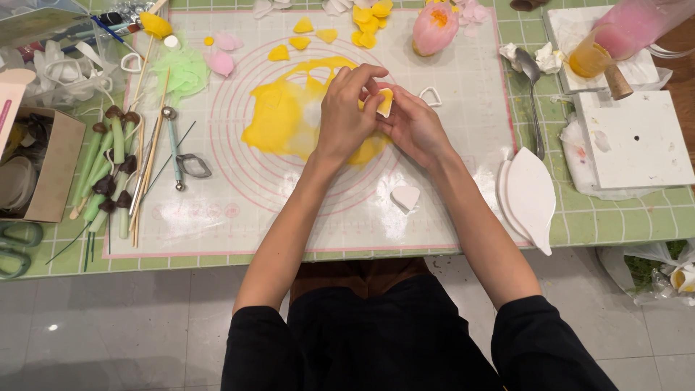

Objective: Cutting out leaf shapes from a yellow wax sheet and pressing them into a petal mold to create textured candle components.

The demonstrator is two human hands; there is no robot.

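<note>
While in 2 hands (376,116): 1 yellow petal (386,101)

A table (615,217) covered in green checked cloth fills the upper part of the frame, above a grey tiled floor (108,326). A white silicone mat (217,210) with pink concentric rings lies on it at centre. At right lie 2 white foam blocks (637,137), a metal spoon (532,87) and white leaf-shaped moulds (532,195). At far left sit a cardboard box (51,166) and green-handled scissors (18,246).
</note>
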